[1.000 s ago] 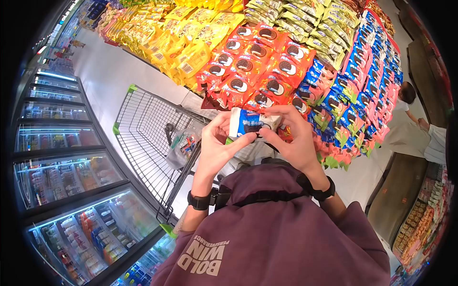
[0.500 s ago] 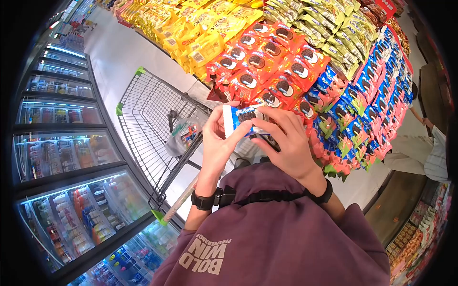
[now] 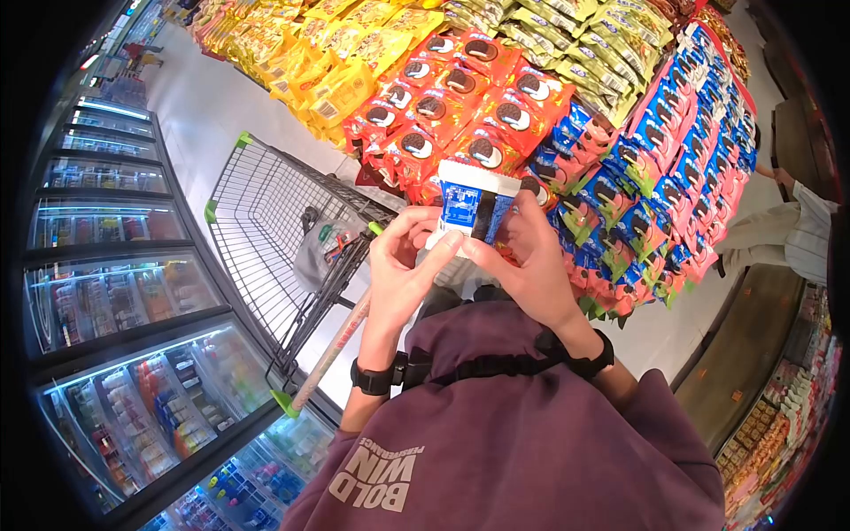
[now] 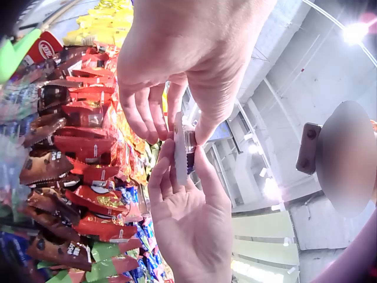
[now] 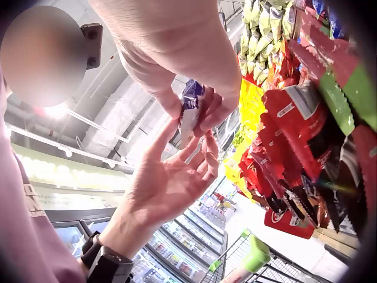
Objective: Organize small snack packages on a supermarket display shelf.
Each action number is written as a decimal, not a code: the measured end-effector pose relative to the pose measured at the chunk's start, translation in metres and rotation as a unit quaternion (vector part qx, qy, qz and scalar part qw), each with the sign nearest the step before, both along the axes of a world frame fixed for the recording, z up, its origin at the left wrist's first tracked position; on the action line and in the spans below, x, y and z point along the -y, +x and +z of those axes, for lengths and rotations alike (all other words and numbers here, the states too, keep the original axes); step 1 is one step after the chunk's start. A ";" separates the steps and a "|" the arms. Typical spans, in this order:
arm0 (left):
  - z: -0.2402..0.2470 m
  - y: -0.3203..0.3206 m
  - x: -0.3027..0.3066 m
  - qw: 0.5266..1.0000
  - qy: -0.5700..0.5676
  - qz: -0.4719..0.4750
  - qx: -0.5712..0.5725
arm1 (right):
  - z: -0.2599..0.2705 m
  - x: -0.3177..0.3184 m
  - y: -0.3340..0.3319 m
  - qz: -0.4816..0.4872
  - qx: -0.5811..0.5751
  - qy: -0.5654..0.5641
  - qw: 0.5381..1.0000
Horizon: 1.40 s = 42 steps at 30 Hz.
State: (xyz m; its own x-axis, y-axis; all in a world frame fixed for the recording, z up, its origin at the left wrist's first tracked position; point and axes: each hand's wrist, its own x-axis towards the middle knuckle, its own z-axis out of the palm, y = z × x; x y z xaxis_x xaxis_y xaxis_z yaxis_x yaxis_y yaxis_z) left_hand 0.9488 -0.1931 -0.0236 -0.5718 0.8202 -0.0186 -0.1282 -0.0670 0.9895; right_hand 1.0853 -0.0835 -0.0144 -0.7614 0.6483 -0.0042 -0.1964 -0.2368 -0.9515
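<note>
In the head view, a small blue-and-white cookie packet (image 3: 462, 211) is held up in front of the chest. A panel of small white print faces me, and a white crimped end is at the top. My left hand (image 3: 405, 265) pinches its lower left corner between thumb and fingers. On the right, my right hand (image 3: 538, 270) grips the other side, thumb at the bottom edge and fingers behind. The left wrist view shows the packet (image 4: 184, 150) edge-on between both hands. From the right wrist, its blue end (image 5: 192, 94) shows beneath the right fingers.
Ahead slopes a display of red (image 3: 443, 106), yellow (image 3: 319, 80), green (image 3: 584, 49) and blue-pink cookie bags (image 3: 655, 195). A shopping cart (image 3: 266, 212) with a plastic bag (image 3: 323, 252) stands at left, before glass-door coolers (image 3: 133, 310). Another person (image 3: 788, 221) is at the right.
The packet has turned from lying sideways with its cookie picture showing to standing on end, printed panel facing me. The right fingers lifted partly off it, then closed around its right side again.
</note>
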 end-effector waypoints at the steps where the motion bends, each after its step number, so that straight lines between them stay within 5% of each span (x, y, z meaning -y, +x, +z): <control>1: 0.002 0.005 -0.001 0.999 -0.014 -0.004 0.036 | 0.000 0.000 0.003 -0.004 -0.005 -0.006 1.000; 4: 0.004 0.016 -0.007 1.000 0.005 0.004 0.029 | -0.008 -0.006 0.014 -0.030 0.023 0.094 0.995; 12: 0.007 0.036 -0.023 0.994 -0.012 0.108 -0.015 | 0.006 -0.004 0.043 -0.153 0.105 0.079 0.979; 15: -0.004 0.032 -0.020 0.988 -0.047 0.149 -0.018 | 0.002 -0.001 0.052 -0.210 0.091 0.298 0.927; 19: -0.002 0.038 -0.017 0.990 -0.014 0.141 -0.009 | -0.008 0.012 0.054 -0.169 0.068 0.427 0.886; 24: 0.003 0.046 -0.002 0.992 0.031 0.102 -0.069 | -0.008 0.032 0.050 -0.093 0.071 0.397 0.910; 31: 0.008 0.053 0.023 0.982 0.083 0.013 -0.168 | -0.010 0.052 0.043 -0.093 0.027 0.195 0.976; 38: 0.012 0.058 0.071 0.975 0.014 0.072 -0.209 | -0.020 0.071 0.041 -0.060 0.000 0.084 0.995; 42: -0.001 0.060 0.096 0.977 0.036 0.159 -0.139 | -0.017 0.086 0.045 -0.025 -0.017 0.036 0.999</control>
